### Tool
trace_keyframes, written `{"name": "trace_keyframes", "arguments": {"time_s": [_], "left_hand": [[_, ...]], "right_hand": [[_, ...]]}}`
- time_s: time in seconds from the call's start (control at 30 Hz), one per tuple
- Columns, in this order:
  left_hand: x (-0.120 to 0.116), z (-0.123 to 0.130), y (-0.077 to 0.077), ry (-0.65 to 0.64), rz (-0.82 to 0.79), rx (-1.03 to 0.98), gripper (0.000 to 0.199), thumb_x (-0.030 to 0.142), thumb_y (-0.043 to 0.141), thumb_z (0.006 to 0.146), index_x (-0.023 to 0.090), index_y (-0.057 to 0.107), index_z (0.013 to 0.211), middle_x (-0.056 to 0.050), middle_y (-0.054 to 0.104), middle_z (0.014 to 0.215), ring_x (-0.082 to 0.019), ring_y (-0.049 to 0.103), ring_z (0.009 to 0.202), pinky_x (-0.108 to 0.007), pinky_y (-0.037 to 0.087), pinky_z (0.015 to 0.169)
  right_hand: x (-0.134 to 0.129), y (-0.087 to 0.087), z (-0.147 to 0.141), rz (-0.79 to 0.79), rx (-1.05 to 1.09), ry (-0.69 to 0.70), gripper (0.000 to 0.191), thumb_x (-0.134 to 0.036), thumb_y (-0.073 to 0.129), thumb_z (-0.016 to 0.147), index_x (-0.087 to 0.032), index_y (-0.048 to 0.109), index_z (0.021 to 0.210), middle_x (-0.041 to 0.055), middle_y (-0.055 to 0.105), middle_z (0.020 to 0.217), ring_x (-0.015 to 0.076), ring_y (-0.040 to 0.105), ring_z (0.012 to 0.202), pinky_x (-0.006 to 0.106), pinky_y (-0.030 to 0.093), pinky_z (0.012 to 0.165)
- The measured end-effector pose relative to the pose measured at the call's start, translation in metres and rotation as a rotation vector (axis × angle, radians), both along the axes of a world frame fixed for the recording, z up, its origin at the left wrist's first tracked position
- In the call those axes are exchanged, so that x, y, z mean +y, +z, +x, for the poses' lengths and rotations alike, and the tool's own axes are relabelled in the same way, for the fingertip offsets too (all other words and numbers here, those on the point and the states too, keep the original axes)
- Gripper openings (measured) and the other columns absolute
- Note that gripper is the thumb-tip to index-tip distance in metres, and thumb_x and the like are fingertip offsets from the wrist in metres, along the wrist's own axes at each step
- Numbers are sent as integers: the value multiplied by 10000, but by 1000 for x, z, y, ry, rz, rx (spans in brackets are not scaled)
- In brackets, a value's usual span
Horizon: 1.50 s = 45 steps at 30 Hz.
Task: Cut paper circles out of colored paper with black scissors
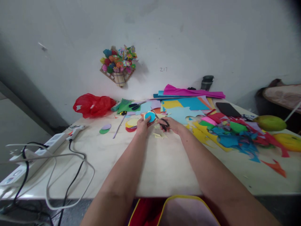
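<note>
Between the fingers of my left hand (143,125) is a blue paper circle (150,117), with pale yellow paper showing behind its edge. My right hand (172,125) grips a pair of black-handled scissors (165,124), whose blades point up and left, close to the circle's right edge. Whether the blades touch the paper I cannot tell. Small pale yellow offcuts (160,135) lie on the table under both hands. Just left of my left hand rests a pile of yellow and red paper circles (131,124). Farther left are a lilac circle (106,126) and a green circle (104,131).
Coloured paper scraps (237,135) heap up on the right, near two yellow-green fruits (270,122) and a dark phone (227,109). Paper sheets (188,103) and a second pair of scissors (134,106) lie behind. A red plastic bag (94,105) and power strips (44,150) with cables occupy the left.
</note>
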<state>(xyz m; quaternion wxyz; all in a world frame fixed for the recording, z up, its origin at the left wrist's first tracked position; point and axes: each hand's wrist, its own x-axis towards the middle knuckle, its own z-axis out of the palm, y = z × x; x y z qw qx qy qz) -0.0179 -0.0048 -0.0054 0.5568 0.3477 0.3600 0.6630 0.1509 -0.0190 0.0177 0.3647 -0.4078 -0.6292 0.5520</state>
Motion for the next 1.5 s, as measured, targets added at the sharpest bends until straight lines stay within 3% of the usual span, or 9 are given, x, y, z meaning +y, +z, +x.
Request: {"name": "trace_keyframes", "arguments": {"time_s": [0.57,0.83,1.07,1.5], "left_hand": [[4,-2,-2,42,23,17,319,252,849,522,135,658,749,-41,686,716,-189,672,707,-390,576,759],[2,2,3,66,-1,10,222,200,800,578,136,647,725,-37,681,679,-185,679,684,-396,576,772],[3,2,2,64,10,35,262,241,816,564,155,637,734,-32,683,685,-228,703,791,-413,565,818],[4,3,0,75,46,-24,326,263,859,484,144,642,697,-30,670,671,-187,672,700,-390,575,771]], "right_hand": [[2,-5,0,-29,6,5,316,-454,674,807,-143,635,846,-5,601,541,96,518,406,193,279,350],[7,-10,3,-30,27,39,341,-481,693,794,-149,637,847,16,635,568,108,547,429,192,297,352],[9,-12,2,-34,4,24,345,-478,720,775,-153,618,831,9,626,559,101,533,418,194,278,351],[6,-10,0,-30,-13,10,309,-440,704,785,-155,588,813,-10,587,559,89,503,414,204,272,353]]}}
